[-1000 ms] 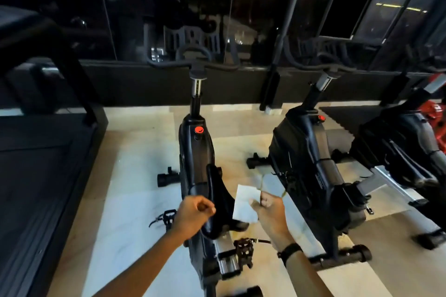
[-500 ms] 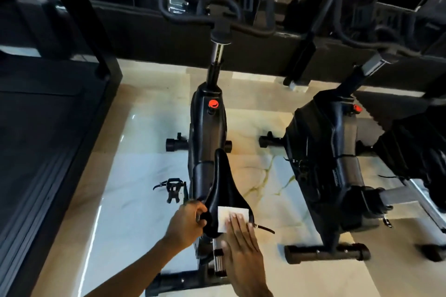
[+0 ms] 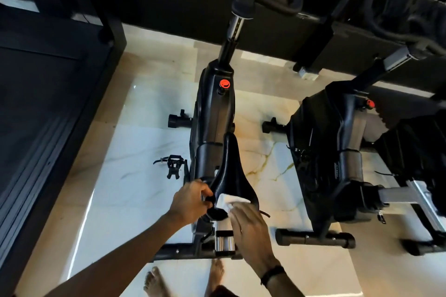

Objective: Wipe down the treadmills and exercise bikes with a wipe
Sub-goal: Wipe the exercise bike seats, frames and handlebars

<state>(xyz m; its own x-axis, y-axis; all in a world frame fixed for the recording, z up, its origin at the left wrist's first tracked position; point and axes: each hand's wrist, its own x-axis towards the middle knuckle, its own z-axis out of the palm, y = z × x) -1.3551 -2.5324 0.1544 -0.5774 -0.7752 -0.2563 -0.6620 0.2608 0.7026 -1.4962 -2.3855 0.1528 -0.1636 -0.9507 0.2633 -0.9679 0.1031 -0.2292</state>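
Both busy: left hand (image 3: 190, 202) grips saddle (image 3: 230, 176) rear edge, flat right hand (image 3: 251, 229) presses wipe (image 3: 228, 200) on it.

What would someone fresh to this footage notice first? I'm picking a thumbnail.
Bottom centre, the right hand presses a white wipe flat on the black saddle while the left hand grips the saddle's rear edge. An orange-red knob glows on the bike frame above, against the pale marble floor.

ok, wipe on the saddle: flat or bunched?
Mostly flat. The wipe lies spread on the rear of the saddle under the right hand, its straight fingers pressing; the part beneath them is hidden.
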